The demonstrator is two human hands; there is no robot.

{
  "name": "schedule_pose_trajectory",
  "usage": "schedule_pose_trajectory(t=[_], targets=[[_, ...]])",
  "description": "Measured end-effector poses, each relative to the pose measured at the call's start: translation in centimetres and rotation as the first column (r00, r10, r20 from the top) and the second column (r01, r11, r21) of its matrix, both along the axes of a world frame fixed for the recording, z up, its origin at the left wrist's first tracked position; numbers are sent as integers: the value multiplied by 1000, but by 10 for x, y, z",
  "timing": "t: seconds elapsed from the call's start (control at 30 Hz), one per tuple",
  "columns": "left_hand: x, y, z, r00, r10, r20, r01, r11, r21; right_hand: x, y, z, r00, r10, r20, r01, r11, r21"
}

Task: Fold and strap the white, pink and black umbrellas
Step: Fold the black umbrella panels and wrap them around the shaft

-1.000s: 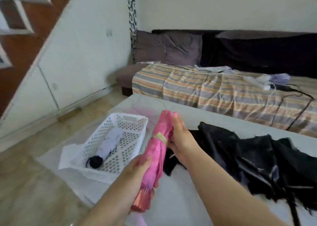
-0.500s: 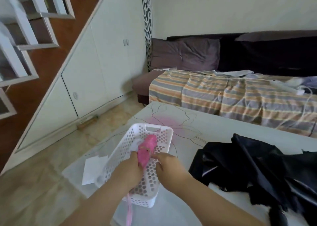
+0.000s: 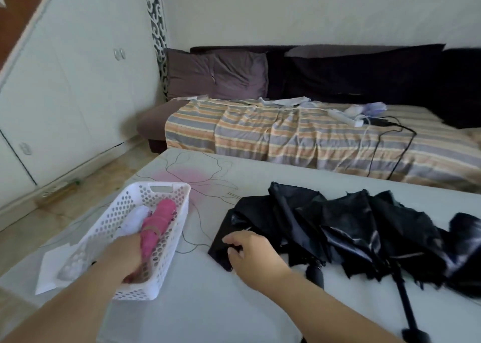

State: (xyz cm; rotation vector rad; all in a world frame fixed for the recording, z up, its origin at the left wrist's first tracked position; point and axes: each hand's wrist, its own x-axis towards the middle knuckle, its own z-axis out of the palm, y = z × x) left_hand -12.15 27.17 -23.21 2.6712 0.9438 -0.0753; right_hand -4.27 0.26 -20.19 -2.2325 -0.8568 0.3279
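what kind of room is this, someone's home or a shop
Most likely a home living room: a dark sofa with a purple cushion, a striped blanket spread over the seat, and white cupboards built in under a staircase.
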Motion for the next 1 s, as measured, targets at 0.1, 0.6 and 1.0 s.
schedule_pose_trajectory(t=[0.1,0.6,1.0], targets=[[0,-14,17,995,-60,-76,71,987,147,11,-37,0,994,-114,-4,113,993,-38],[95,-306,-12,954,-245,172,289,903,-317,71,-167,-30,901,-431,45,427,865,-262],[92,-320,-19,959,48,279,154,738,-657,76,-157,-45,861,-492,-128,471,867,-166]])
